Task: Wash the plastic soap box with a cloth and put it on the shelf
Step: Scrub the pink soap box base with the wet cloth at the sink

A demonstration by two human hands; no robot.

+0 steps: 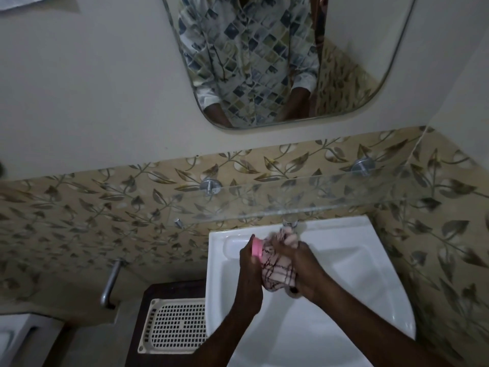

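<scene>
Blur softens the middle of the view, so we can make out few single fingers. Only a rim of the pink plastic soap box (256, 247) shows. The rest is hidden under the pale pink cloth checked with dark lines (276, 268) and behind the left hand (250, 271). We see that hand wrapped round the box from the left, holding it over the white ceramic sink (357, 263). The right hand (304, 268) is clenched on the cloth, pressing it against the box. The metal tap (289, 223) is mostly hidden behind the cloth's top. Both forearms rise from the bottom edge and are cut off there. The clear glass shelf (330, 197) runs above the sink, hard to trace against the leaf-patterned tiles (79, 221). A cream perforated plastic tray (172, 327) lies left of the sink, partly covered by the left forearm.
</scene>
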